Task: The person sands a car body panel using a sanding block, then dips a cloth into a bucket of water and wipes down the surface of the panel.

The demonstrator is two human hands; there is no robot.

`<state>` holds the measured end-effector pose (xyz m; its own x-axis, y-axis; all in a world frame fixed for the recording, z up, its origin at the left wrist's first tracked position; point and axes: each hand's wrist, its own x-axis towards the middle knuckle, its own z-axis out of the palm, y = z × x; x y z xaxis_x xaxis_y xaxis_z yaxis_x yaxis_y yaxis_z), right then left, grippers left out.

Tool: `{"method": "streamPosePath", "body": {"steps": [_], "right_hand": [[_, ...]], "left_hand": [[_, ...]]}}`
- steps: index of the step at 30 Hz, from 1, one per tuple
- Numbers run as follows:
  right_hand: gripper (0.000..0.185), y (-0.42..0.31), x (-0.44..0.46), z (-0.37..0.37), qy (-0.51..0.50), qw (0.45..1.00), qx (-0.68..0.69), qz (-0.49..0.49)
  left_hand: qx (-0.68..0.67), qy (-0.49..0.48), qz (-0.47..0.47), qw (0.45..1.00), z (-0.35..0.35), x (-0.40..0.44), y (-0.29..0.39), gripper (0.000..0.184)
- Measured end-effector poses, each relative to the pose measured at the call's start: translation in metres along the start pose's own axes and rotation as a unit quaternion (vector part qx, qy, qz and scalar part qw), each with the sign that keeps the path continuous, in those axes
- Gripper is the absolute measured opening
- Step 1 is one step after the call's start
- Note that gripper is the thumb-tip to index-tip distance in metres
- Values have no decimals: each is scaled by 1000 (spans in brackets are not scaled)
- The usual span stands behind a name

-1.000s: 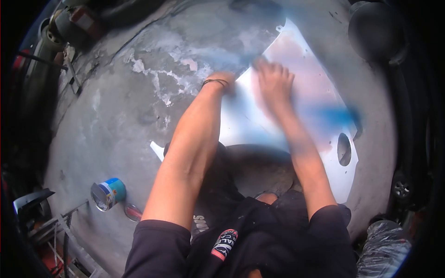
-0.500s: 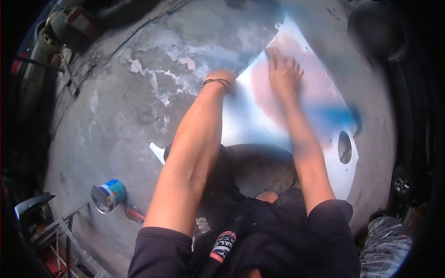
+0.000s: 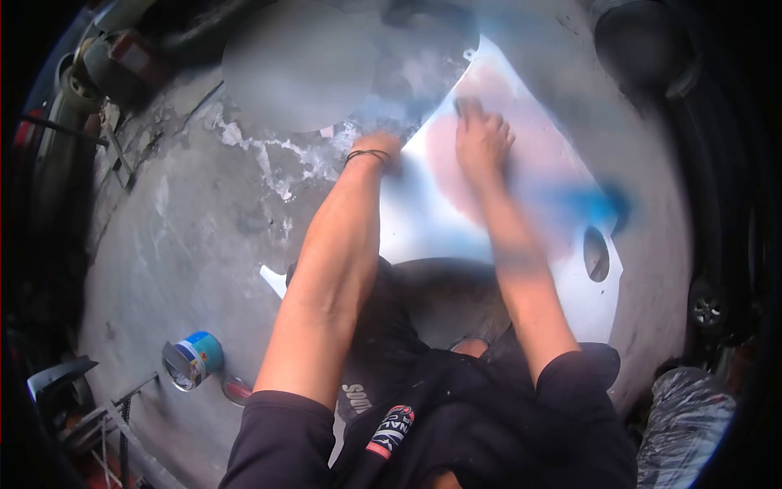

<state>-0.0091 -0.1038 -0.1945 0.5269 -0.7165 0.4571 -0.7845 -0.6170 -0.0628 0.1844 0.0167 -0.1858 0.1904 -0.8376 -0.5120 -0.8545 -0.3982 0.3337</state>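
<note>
A white car fender with a large pinkish filler patch lies in front of me, its wheel arch curving towards my body. My left hand, a dark band at its wrist, is closed at the fender's left edge; its fingertips are hidden and blurred. On the patch near the fender's narrow far end, my right hand presses down with bent fingers. Under its fingertips shows a small dark block, resembling a sanding block, mostly covered by the hand.
On the concrete floor at left stand a blue paint can and a small red-rimmed lid. A metal frame is at lower left. Plastic-wrapped material sits at lower right. A dark car with a wheel borders the right.
My right hand has drawn slightly back towards me along the pinkish patch with the dark block. The view has shifted a little; my left hand keeps its place at the fender's edge.
</note>
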Motion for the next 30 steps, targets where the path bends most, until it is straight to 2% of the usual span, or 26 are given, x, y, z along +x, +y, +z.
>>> {"method": "streamPosePath", "body": {"steps": [2,4,5,7,8,9,10,11,12,13,14,15,16,17,18,20,22,24,26,27,28,29,30], "right_hand": [[46,-8,-36,-4,1,998,29,-47],[54,-20,-82,-34,-102,991,76,-42],[54,-18,-100,-49,-96,992,75,-33],[50,-12,-117,-72,-79,991,54,-96],[50,0,-117,-65,-67,992,55,-88],[53,24,-122,-47,-74,976,203,-22],[56,48,-124,-46,-68,934,347,49],[48,65,-115,-63,-156,893,400,136],[48,71,-109,-84,-141,895,399,142],[46,77,-105,-107,-150,732,620,236],[44,81,-100,-130,-148,508,794,299],[44,81,-95,-154,-134,510,798,293],[44,77,-91,-175,-144,450,816,332],[45,74,-90,-188,-156,388,831,368],[45,73,-93,-193,-150,386,836,359],[48,72,-98,-196,-128,266,905,306],[46,78,-106,-198,-138,230,922,279],[43,75,-113,-210,-141,114,942,283],[42,78,-114,-224,-171,140,942,251],[42,82,-106,-230,-181,130,946,236],[43,92,-104,-237,-226,221,914,255],[44,104,-107,-241,-259,313,870,279],[44,118,-111,-240,-252,308,873,282]], "left_hand": [[3,-4,11,1000,6,14,-6,41],[19,-23,28,999,7,15,-6,40],[15,-52,23,998,3,12,-4,39],[2,-95,4,995,-9,6,1,39],[15,-89,8,996,-5,10,0,39],[-5,-38,24,999,6,18,-4,40],[-17,14,49,999,3,18,5,42],[-58,8,41,997,-15,2,28,51],[-48,12,52,997,-15,-2,41,51],[-126,35,110,985,-15,-8,54,55],[-202,56,167,963,-16,-15,67,59],[-278,-1,201,939,-23,-28,87,60],[-350,-59,230,906,-27,-42,110,61],[-450,-96,258,850,-26,-50,127,59],[-543,-133,280,780,-24,-61,144,57],[-634,-173,272,703,-31,-92,172,51],[-672,-133,317,656,-8,-90,191,50],[-687,-76,348,633,11,-96,201,52],[-707,-56,341,618,37,-69,199,56],[-739,-68,339,578,36,-82,202,56],[-771,-88,336,534,34,-93,209,56],[-757,-71,333,558,27,-95,216,58],[-754,-78,330,563,25,-101,222,58]]}}
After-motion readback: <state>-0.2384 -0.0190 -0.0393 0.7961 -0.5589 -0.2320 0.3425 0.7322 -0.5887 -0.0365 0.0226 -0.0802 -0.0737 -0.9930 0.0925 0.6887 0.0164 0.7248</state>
